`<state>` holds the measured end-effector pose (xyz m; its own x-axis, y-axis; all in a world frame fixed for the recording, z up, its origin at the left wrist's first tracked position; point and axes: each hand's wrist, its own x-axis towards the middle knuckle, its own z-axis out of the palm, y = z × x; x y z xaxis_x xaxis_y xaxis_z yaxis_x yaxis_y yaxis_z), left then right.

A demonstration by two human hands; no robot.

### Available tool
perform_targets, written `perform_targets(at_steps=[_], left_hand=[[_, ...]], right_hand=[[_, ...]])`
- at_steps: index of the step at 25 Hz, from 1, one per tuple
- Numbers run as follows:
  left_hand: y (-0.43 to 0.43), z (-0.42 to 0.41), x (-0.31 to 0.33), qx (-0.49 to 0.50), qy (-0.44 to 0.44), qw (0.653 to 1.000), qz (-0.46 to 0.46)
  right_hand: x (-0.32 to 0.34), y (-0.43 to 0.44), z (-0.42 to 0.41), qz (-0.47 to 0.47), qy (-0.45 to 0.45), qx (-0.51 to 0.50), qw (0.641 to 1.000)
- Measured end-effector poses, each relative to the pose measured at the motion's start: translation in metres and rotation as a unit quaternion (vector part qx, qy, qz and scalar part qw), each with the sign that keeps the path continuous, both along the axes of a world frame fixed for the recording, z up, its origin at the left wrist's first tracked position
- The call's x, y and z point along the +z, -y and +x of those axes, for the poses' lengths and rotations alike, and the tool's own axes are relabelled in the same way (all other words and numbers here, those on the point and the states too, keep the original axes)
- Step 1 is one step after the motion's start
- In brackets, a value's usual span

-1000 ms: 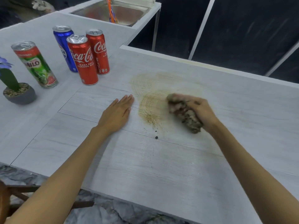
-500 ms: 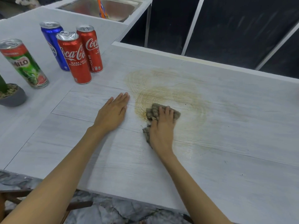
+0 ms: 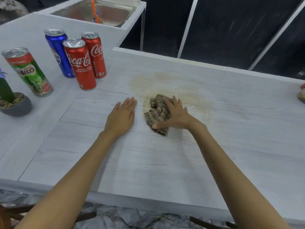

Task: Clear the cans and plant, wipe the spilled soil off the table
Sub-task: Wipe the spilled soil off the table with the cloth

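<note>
My right hand presses a crumpled brown patterned cloth onto the white table, fingers curled over it and thumb clamped on its near edge. Brownish circular smears of soil ring the cloth and spread behind it. My left hand lies flat on the table just left of the cloth, fingers straight. On the adjoining counter at the left stand two red Coca-Cola cans, a blue Pepsi can, a green Milo can and a small potted cactus in a grey pot.
A steel sink with an orange item sits at the back of the left counter. Some object is cut off at the table's right edge. Dark panels stand behind the table's far edge; a marbled floor shows below its near edge.
My right hand swept the cloth from right of the smear to the left and nearer, and now presses it a little farther back. My left hand stayed flat in place.
</note>
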<state>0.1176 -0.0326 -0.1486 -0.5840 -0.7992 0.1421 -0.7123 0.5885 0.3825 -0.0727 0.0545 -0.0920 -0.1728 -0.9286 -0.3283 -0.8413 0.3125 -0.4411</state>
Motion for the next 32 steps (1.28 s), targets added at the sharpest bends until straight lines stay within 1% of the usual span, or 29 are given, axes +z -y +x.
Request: perform_targets(at_steps=[1, 2, 5, 8, 10, 12, 14, 16, 17, 18, 19, 20, 21, 22, 23, 24, 26, 27, 28, 30, 32], left_hand=[[0.0, 0.0, 0.0, 0.0, 0.0, 1.0, 0.0], [0.0, 0.0, 0.0, -0.001, -0.001, 1.0, 0.0], [0.0, 0.001, -0.001, -0.004, -0.002, 1.0, -0.003], [0.0, 0.001, -0.001, 0.0, 0.0, 1.0, -0.007], [-0.001, 0.001, -0.001, 0.001, 0.003, 1.0, -0.01], [-0.001, 0.0, 0.0, -0.002, -0.001, 1.0, -0.011], [-0.002, 0.0, 0.001, 0.0, -0.009, 1.0, -0.008], [-0.002, 0.0, 0.002, 0.003, -0.012, 1.0, -0.003], [-0.002, 0.0, 0.002, 0.004, -0.013, 1.0, -0.002], [-0.003, 0.0, 0.002, 0.005, -0.015, 1.0, -0.001], [-0.003, 0.0, 0.002, 0.006, -0.017, 1.0, -0.002], [-0.003, -0.001, 0.002, 0.006, -0.018, 1.0, -0.004], [-0.003, -0.001, 0.002, 0.007, -0.018, 1.0, -0.004], [-0.002, -0.001, 0.002, 0.007, -0.018, 1.0, -0.005], [-0.002, -0.001, 0.002, 0.009, -0.017, 1.0, -0.005], [-0.003, -0.001, 0.002, 0.01, -0.016, 1.0, -0.004], [-0.003, 0.0, 0.002, 0.012, -0.015, 1.0, -0.006], [-0.003, 0.0, 0.002, 0.012, -0.015, 1.0, -0.006], [-0.003, -0.001, 0.002, 0.011, -0.017, 1.0, -0.006], [-0.003, -0.001, 0.001, 0.014, -0.024, 1.0, -0.002], [-0.003, -0.001, 0.002, 0.015, -0.023, 1.0, -0.001]], right_hand=[[-0.005, 0.003, -0.001, -0.009, -0.041, 0.019, 0.999], [-0.009, 0.008, 0.001, -0.025, -0.05, 0.027, 0.998], [-0.024, 0.02, 0.004, -0.103, -0.038, 0.021, 0.994], [-0.038, 0.026, 0.007, -0.198, -0.011, -0.051, 0.979], [-0.041, 0.028, 0.011, -0.259, -0.001, -0.12, 0.958], [-0.037, 0.033, 0.011, -0.29, -0.009, -0.154, 0.945], [-0.027, 0.043, 0.005, -0.27, -0.043, -0.148, 0.95], [-0.011, 0.052, -0.007, -0.239, -0.041, -0.149, 0.959], [-0.001, 0.055, -0.015, -0.227, -0.015, -0.16, 0.96], [0.011, 0.057, -0.026, -0.21, 0.032, -0.174, 0.962], [0.023, 0.056, -0.036, -0.178, 0.096, -0.184, 0.962], [0.031, 0.054, -0.044, -0.131, 0.151, -0.183, 0.963], [0.035, 0.05, -0.048, -0.077, 0.164, -0.165, 0.97], [0.031, 0.047, -0.049, -0.039, 0.135, -0.137, 0.98], [0.024, 0.044, -0.049, -0.029, 0.088, -0.112, 0.989], [0.017, 0.041, -0.047, -0.052, 0.036, -0.095, 0.993], [0.007, 0.036, -0.044, -0.163, -0.058, -0.061, 0.983], [0.003, 0.033, -0.045, -0.221, -0.091, -0.022, 0.971], [-0.001, 0.03, -0.044, -0.254, -0.113, 0.023, 0.96], [-0.018, 0.024, -0.037, -0.249, -0.144, 0.088, 0.954], [-0.04, 0.017, -0.026, -0.227, -0.177, 0.087, 0.954]])
